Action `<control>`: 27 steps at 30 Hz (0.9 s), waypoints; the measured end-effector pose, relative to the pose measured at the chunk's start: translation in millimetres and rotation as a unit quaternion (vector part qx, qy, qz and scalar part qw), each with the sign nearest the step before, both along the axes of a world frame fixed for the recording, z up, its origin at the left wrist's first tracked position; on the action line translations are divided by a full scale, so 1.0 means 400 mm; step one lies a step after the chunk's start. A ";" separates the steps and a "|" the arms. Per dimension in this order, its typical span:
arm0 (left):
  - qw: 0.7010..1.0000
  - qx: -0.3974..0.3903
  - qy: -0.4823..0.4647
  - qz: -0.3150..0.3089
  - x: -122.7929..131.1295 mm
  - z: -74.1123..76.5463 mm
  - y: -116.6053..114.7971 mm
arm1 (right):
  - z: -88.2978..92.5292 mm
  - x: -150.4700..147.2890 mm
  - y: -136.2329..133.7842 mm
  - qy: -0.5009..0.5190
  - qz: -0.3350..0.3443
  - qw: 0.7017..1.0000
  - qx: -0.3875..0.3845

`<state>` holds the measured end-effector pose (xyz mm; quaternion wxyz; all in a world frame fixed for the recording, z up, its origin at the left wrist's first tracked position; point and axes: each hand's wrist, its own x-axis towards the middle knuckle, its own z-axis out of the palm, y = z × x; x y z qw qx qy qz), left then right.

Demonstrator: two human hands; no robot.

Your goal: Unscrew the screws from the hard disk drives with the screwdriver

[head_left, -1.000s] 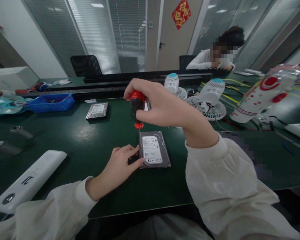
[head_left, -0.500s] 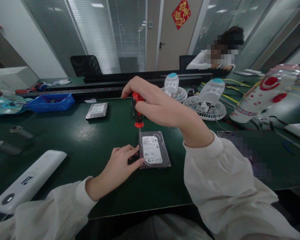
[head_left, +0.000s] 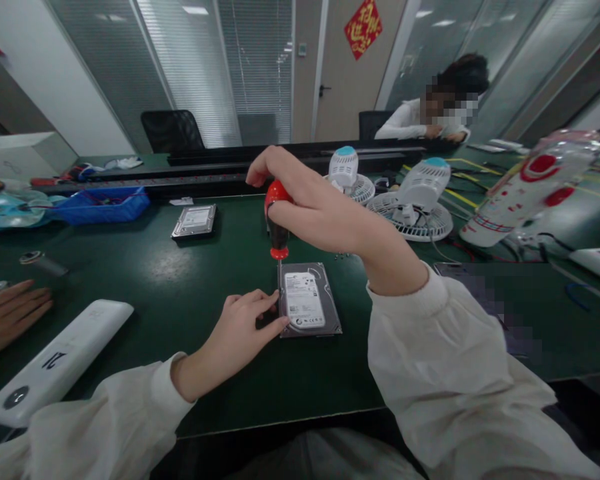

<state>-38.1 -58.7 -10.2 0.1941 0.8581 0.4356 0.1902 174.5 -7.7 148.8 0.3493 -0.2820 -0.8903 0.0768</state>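
Observation:
A hard drive (head_left: 325,293) with a white label lies flat on the green table in front of me. My left hand (head_left: 245,323) grips its left edge, thumb on the near corner and fingers against the side. Above the drive, my right hand (head_left: 300,197) is closed round the red and black handle of a screwdriver (head_left: 279,239). The screwdriver stands upright, its shaft meeting the drive's far left corner; the tip is too small to make out. Several tiny screws (head_left: 341,256) lie just beyond the drive, by my right wrist.
A second hard drive (head_left: 195,221) and a blue tray (head_left: 105,205) are at the back left. On the left lie a white device (head_left: 60,360) and another person's hand (head_left: 13,317). White fans (head_left: 423,193) and a bottle (head_left: 525,190) stand right. A person (head_left: 405,123) sits across.
Another person's hand has come in at the left edge over a metal cylinder. My right hand has shifted slightly round the screwdriver handle. My left hand and the drive have stayed put.

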 end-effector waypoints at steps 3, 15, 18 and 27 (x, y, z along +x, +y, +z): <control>1.000 -0.004 0.007 0.005 0.002 0.003 0.000 | -0.007 -0.002 0.002 -0.007 -0.017 1.000 0.014; 1.000 -0.011 0.007 0.000 -0.001 0.002 -0.002 | 0.013 0.006 -0.010 0.004 -0.022 1.000 0.000; 1.000 -0.009 0.005 -0.002 -0.002 0.001 -0.001 | 0.017 0.004 -0.016 -0.017 -0.008 1.000 0.014; 1.000 -0.012 0.013 0.002 0.005 0.011 -0.002 | 0.015 -0.009 -0.013 0.001 -0.046 0.998 0.033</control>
